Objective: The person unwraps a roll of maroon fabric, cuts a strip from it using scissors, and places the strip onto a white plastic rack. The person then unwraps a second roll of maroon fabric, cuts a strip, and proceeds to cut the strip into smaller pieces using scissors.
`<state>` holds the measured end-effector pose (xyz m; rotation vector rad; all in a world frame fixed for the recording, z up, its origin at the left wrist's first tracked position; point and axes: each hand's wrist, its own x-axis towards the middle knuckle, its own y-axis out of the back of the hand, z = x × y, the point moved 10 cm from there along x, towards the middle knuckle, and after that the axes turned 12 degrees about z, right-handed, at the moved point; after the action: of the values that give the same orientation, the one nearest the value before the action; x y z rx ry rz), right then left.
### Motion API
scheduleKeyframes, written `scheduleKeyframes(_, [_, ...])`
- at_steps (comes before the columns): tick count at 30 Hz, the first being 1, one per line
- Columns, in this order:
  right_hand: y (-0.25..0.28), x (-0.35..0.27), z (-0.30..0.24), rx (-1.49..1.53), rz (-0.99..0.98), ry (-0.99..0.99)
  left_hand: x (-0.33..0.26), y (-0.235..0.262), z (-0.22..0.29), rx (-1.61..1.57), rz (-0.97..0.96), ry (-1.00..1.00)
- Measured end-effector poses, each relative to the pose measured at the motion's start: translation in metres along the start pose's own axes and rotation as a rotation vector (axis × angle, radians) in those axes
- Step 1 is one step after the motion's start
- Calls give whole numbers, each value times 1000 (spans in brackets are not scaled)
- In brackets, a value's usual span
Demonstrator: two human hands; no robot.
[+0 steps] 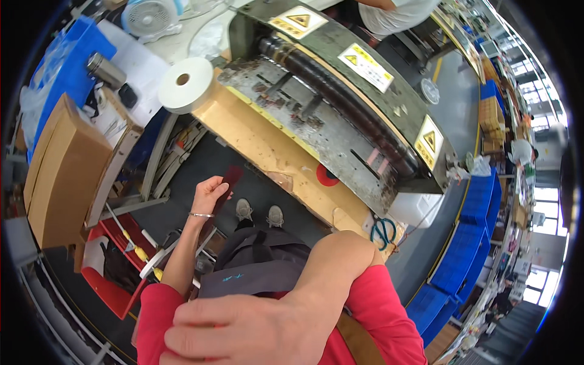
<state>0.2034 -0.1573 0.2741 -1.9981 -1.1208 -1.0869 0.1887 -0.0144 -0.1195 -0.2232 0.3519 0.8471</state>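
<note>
My left hand (211, 198) is pinched around a dark red, see-through strip (232, 176), which sticks out above the thumb and also hangs below the fist. A bracelet (201, 215) circles that wrist. Close to the camera, my right hand (237, 331) crosses low in front of my body with bent fingers. Its fingertips point away, so whatever they hold is hidden. Ahead stands a roller machine (328, 91) with a long dark roller and a scuffed metal bed. A wooden trough (261, 146) runs along its near edge, with a big white roll (185, 85) at its left end.
Blue-handled scissors (383, 234) hang at the trough's right end. A red ring (327, 175) lies by the trough. To the left are a cardboard box (67, 176) and a red bin (109, 267). Blue crates (456, 255) line the right aisle. Another person (395, 15) is beyond the machine.
</note>
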Motion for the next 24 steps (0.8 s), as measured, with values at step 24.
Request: scheduleKeyframes(24, [345,-342,5,-1639,-372,-1094,8,-82,26,-128,-205,120])
